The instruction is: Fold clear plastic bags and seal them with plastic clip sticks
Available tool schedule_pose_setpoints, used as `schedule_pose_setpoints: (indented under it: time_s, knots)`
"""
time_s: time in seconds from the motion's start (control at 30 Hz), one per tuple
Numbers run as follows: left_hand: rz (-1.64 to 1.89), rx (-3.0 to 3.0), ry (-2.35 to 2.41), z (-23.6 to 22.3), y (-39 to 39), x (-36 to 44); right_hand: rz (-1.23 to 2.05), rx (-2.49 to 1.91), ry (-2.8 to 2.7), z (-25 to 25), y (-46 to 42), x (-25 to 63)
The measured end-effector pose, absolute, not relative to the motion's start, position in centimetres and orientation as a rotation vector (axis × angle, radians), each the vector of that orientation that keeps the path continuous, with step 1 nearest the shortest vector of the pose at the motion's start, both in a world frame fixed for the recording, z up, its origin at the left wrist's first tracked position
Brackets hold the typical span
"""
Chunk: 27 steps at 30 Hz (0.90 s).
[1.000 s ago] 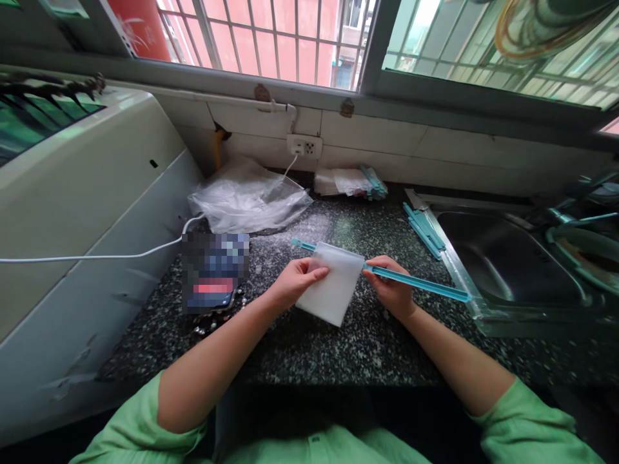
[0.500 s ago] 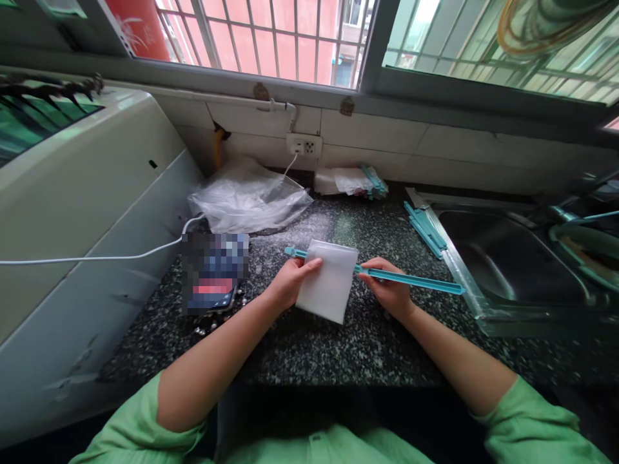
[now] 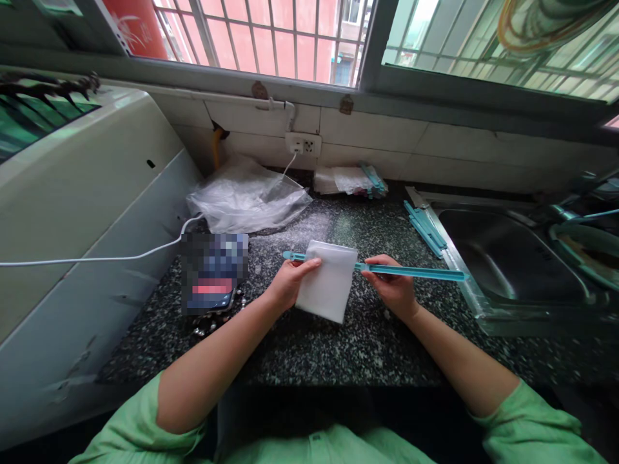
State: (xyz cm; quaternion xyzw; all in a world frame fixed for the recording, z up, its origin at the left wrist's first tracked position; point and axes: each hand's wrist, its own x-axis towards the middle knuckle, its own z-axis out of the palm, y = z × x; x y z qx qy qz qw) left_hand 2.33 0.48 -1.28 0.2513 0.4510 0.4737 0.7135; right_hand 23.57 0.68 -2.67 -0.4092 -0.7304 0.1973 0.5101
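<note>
My left hand (image 3: 289, 283) is closed on a folded white plastic bag (image 3: 327, 287), its thumb lying across the front. Behind the bag's upper part runs one arm of a long blue sealing clip (image 3: 418, 273), whose end pokes out past my left fingers. My right hand (image 3: 394, 287) pinches the clip near its middle, just right of the bag. The clip's other arm, a grooved strip, stretches away to the right toward the sink. The bag hides part of the clip and most of my left fingers.
Several blue clips (image 3: 425, 229) lie beside the steel sink (image 3: 512, 258). Small bags with blue clips (image 3: 351, 180) rest against the wall. A crumpled clear plastic bag (image 3: 249, 196) and a blurred-out phone (image 3: 215, 274) are on the left. A white cable (image 3: 120, 258) crosses there.
My right hand has turned slightly, and the clip's right arm has swung up a little to lie nearer level. My left hand and the white bag have hardly moved.
</note>
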Motion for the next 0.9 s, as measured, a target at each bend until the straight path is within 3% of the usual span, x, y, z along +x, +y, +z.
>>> schedule_pose_setpoints:
  time_s: [0.37,0.9]
  knots:
    - [1.056,0.535,1.0,-1.15,0.42,2.31,0.727,-0.936,-1.53,-2.68,0.22,23.19]
    - [1.064,0.575,1.0,-1.43,0.27,2.47,0.413,-0.895,-1.737,-2.53,0.56,23.57]
